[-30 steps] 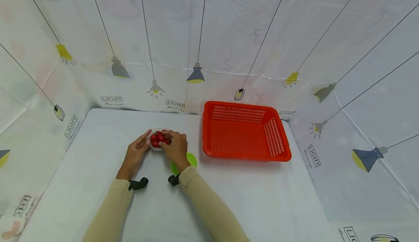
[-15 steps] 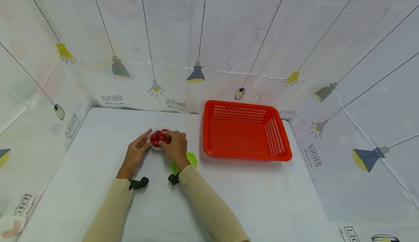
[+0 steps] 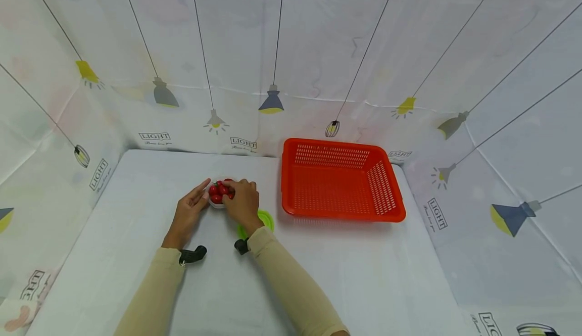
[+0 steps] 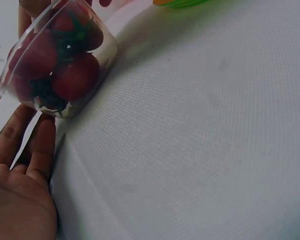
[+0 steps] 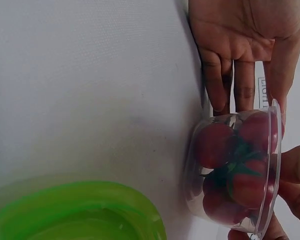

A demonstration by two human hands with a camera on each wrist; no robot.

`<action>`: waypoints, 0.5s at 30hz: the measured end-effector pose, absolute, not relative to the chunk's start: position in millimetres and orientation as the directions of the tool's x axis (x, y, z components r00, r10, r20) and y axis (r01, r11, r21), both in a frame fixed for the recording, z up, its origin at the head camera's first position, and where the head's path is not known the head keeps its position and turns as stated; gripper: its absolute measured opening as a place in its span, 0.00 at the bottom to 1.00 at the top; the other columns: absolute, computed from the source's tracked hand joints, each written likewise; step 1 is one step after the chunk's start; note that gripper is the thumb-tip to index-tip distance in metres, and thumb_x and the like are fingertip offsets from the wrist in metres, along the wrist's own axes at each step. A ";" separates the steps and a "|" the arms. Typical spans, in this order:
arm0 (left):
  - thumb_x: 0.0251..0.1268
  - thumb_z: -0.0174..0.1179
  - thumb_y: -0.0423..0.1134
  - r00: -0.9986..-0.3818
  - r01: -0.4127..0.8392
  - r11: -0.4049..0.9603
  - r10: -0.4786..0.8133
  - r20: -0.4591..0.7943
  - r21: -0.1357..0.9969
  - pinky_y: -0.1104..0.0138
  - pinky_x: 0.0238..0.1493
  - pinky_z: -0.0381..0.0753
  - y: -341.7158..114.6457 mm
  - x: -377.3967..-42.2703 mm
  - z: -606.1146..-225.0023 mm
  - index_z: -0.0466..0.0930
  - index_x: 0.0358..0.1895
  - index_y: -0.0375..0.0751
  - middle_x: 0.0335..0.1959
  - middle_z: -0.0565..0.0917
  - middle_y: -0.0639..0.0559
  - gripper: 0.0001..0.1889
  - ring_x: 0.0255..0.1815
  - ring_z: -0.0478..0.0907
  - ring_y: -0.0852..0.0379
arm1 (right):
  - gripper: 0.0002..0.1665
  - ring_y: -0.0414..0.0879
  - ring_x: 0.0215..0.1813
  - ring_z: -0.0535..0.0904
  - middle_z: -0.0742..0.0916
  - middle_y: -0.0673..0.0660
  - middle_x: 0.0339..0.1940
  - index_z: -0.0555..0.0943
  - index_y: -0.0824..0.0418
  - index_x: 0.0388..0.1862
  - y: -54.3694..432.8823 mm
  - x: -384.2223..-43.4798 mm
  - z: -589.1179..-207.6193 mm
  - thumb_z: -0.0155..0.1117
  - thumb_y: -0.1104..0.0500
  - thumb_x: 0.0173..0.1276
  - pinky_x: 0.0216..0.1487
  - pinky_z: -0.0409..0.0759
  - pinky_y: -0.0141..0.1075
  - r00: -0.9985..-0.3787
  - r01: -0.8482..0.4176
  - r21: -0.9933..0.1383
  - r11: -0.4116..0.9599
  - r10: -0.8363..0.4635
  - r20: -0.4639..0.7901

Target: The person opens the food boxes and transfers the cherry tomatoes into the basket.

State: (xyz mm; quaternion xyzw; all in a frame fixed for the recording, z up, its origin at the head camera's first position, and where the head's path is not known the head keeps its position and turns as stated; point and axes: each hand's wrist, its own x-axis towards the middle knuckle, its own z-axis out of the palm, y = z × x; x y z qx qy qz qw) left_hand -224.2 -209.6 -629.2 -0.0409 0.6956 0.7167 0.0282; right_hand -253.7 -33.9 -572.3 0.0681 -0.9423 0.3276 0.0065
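Observation:
In the head view, a clear plastic tub (image 3: 217,206) of red tomatoes (image 3: 216,199) stands on the white table, left of centre. Some tomatoes have green stalks, and the wrist views show them through the tub's side. My left hand (image 3: 187,216) touches the tub's left side with nearly straight fingers, the thumb close to the rim. From the other side my right hand (image 3: 244,204) reaches over the rim and pinches a tomato between thumb and fingertips; the hand partly hides this fruit. A green round dish (image 5: 105,200) lies beneath my right wrist, partly covered by it.
A red perforated basket (image 3: 336,194) stands to the right at the back of the table (image 3: 364,275). Behind it hangs a wall sheet (image 3: 300,48) printed with lamps. Each wrist bears a black strap with a small camera.
My right fingers have shifted slightly at the tomatoes inside the tub. The left hand, tub, dish and basket stay where they were.

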 end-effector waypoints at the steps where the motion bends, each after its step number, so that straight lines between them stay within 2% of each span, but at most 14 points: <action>1: 0.85 0.55 0.46 -0.995 -0.098 -0.029 -0.014 -0.099 0.995 0.83 0.63 0.75 -209.7 -224.0 -628.6 0.64 0.84 0.51 0.85 0.64 0.46 0.30 0.86 0.60 0.49 | 0.23 0.45 0.51 0.74 0.87 0.49 0.48 0.88 0.39 0.65 -34.1 -253.9 -571.6 0.73 0.54 0.72 0.52 0.74 0.38 -0.991 -0.133 -0.612 0.780 -0.125 0.055; 8: 0.85 0.56 0.47 -0.994 -0.103 -0.018 -0.022 -0.104 0.994 0.83 0.63 0.75 -208.2 -221.8 -626.2 0.65 0.83 0.54 0.85 0.66 0.48 0.29 0.85 0.62 0.51 | 0.22 0.44 0.53 0.73 0.87 0.47 0.48 0.88 0.40 0.63 -35.0 -255.4 -570.1 0.73 0.55 0.71 0.53 0.73 0.38 -0.992 -0.114 -0.623 0.774 -0.124 0.028; 15: 0.85 0.56 0.47 -0.995 -0.096 -0.017 -0.030 -0.096 0.995 0.83 0.62 0.76 -208.0 -222.1 -629.3 0.66 0.83 0.55 0.84 0.66 0.47 0.28 0.84 0.64 0.53 | 0.24 0.47 0.54 0.73 0.86 0.52 0.54 0.87 0.39 0.65 -36.0 -256.3 -570.3 0.72 0.52 0.71 0.54 0.74 0.39 -0.988 -0.138 -0.566 0.813 -0.150 0.025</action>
